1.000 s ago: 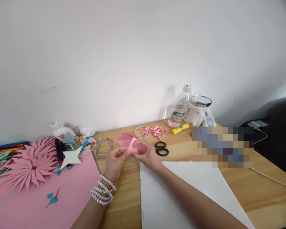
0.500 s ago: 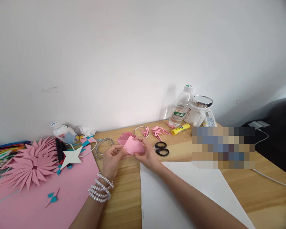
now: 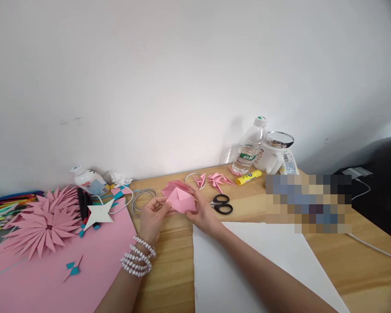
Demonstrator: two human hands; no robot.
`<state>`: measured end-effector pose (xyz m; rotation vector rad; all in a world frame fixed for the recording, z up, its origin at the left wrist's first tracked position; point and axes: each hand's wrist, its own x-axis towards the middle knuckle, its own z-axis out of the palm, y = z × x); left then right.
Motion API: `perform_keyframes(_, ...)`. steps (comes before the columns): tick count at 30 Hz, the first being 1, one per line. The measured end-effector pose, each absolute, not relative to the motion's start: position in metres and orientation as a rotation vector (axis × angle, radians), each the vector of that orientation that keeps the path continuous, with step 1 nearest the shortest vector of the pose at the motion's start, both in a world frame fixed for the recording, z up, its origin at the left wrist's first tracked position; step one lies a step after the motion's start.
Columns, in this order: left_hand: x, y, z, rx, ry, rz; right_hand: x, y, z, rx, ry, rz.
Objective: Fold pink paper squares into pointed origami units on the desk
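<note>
Between my two hands is a small folded piece of pink paper (image 3: pixel 181 200), its creases meeting near the middle. My left hand (image 3: pixel 154 214) pinches its left corner and wears a pearl bracelet at the wrist. The right edge is gripped by my right hand (image 3: pixel 203 211), thumb below and fingers behind. More pink paper (image 3: pixel 172 186) shows just behind the held piece. Black-handled scissors (image 3: pixel 222 204) lie right of my right hand, their blades partly hidden. Folded pink paper shapes (image 3: pixel 219 179) rest beyond them.
A yellow glue stick (image 3: pixel 248 177), a water bottle (image 3: pixel 250 145) and a white mug (image 3: pixel 270 154) stand or lie at the back right. White paper (image 3: pixel 247 269) lies under my right forearm. Pink paper stars (image 3: pixel 48 227) and a pink sheet (image 3: pixel 97 269) are at left.
The held paper has turned or opened slightly, now showing creases that meet at a central point. Both hands keep hold of it, nearly in place. The camera view has shifted slightly.
</note>
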<state>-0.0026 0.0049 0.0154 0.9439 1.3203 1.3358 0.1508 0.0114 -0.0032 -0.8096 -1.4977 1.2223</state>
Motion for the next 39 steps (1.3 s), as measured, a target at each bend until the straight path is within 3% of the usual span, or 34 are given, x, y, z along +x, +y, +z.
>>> perform_keyframes(7, -0.008, 0.009, 0.015, 1.077, 1.435, 1.377, 0.149, 0.017, -0.014, -0.766, -1.506, 1.155)
perform_keyframes(17, -0.004, 0.008, 0.014, 0.792, 1.179, 1.288, 0.145, 0.016, -0.017, -0.742, -1.442, 1.263)
perform_keyframes(27, -0.003, 0.007, 0.014, 0.84, 1.18, 1.286, 0.147, 0.015, -0.014, -0.842, -1.628, 1.07)
perform_keyframes(39, 0.005, 0.003, 0.015, 0.934, 1.024, 1.179, 0.149, 0.02, -0.012, -1.001, -1.341, 1.152)
